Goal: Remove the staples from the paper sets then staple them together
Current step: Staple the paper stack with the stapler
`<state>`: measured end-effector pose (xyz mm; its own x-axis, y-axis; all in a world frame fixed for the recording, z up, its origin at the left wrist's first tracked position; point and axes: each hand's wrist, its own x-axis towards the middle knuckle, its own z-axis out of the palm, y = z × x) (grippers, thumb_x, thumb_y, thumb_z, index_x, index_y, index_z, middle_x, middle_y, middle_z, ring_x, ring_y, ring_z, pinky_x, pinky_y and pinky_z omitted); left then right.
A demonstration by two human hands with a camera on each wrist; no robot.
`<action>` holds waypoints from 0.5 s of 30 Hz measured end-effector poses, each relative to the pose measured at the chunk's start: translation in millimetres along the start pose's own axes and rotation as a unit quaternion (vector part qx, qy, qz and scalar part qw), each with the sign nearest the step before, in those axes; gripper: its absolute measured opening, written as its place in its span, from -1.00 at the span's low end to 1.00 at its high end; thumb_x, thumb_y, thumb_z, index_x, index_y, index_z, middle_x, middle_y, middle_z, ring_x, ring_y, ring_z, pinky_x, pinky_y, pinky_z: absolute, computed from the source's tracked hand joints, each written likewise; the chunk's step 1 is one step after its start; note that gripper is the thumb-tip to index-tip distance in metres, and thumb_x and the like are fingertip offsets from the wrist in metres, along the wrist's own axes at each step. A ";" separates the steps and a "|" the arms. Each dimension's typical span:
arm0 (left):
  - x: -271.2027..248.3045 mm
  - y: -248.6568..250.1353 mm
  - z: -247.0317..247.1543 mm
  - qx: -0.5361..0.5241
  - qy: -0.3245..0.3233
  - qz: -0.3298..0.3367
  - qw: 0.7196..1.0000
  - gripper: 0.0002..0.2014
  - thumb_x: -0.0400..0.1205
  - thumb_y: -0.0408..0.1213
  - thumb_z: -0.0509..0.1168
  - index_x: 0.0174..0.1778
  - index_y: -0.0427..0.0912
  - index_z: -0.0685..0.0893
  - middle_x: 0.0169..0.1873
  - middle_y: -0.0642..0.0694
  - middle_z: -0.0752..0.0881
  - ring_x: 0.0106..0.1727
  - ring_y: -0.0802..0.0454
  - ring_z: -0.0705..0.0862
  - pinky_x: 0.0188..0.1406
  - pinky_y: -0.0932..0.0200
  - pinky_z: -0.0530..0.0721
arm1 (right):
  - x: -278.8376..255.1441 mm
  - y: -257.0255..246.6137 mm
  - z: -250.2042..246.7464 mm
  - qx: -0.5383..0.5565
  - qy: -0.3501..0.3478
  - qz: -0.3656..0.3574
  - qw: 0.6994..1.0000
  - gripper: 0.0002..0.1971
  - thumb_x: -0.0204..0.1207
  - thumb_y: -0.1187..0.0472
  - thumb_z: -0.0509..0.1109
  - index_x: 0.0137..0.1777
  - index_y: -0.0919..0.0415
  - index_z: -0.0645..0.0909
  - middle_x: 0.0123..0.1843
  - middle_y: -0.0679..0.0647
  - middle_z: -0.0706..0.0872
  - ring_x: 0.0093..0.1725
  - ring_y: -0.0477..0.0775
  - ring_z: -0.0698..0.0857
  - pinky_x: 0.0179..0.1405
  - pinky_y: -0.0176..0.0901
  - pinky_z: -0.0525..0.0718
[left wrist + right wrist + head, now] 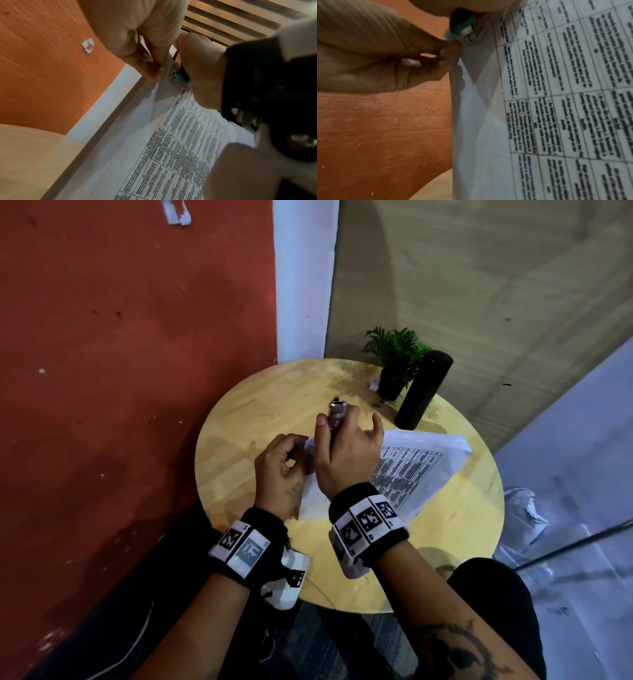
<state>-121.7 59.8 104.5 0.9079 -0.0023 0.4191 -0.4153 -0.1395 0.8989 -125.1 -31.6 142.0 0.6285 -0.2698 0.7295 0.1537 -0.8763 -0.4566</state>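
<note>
A set of white papers printed with a table lies on the round wooden table. My left hand pinches its near-left corner between curled fingers. My right hand grips a metal stapler held steeply, its silver end pointing up and away. The stapler's teal lower end and small metal tip sit on the paper right beside the pinching left hand. In the left wrist view the teal end meets the paper at the corner. The staple itself is not discernible.
A small potted plant and a tall black cylinder stand at the table's far right. A red wall runs close along the left. Crumpled plastic lies beyond the table's right edge. My knee is under the near rim.
</note>
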 end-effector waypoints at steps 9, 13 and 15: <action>-3.9 8.5 0.9 0.014 -0.018 0.000 1.000 -0.81 0.46 -0.37 0.25 -0.06 -0.23 0.68 -0.22 0.02 0.72 -0.16 0.26 0.67 -0.26 0.41 0.53 | 5.6 5.9 10.4 -0.006 0.010 -0.101 0.995 -0.64 0.49 -0.08 0.23 -0.25 0.24 0.55 -0.61 -0.01 0.60 -0.58 0.08 0.62 0.10 0.02 0.41; -4.4 14.4 0.6 -0.018 -0.047 -0.006 0.999 -0.80 0.52 -0.50 0.27 -0.06 -0.10 0.57 -0.23 0.19 0.67 -0.26 0.42 0.63 -0.35 0.55 0.49 | 14.5 4.7 8.7 -0.014 0.015 -0.115 0.993 -0.65 0.44 -0.05 0.24 -0.37 0.23 0.53 -0.67 0.01 0.57 -0.64 0.09 0.59 -0.32 -0.16 0.51; -3.6 13.0 0.0 -0.037 -0.056 -0.021 0.998 -0.77 0.55 -0.44 0.26 -0.01 -0.01 0.56 -0.17 0.19 0.68 -0.25 0.38 0.62 -0.32 0.52 0.49 | 18.1 3.6 5.2 -0.020 0.016 -0.118 0.993 -0.64 0.43 -0.05 0.22 -0.40 0.23 0.54 -0.68 0.02 0.56 -0.66 0.10 0.59 -0.53 -0.26 0.46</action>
<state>-130.4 58.0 114.6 0.9235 -0.1089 0.3679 -0.3762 -0.0682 0.9240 -109.2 -37.5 150.9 0.5540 -0.0664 0.8298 0.2640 -0.9313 -0.2508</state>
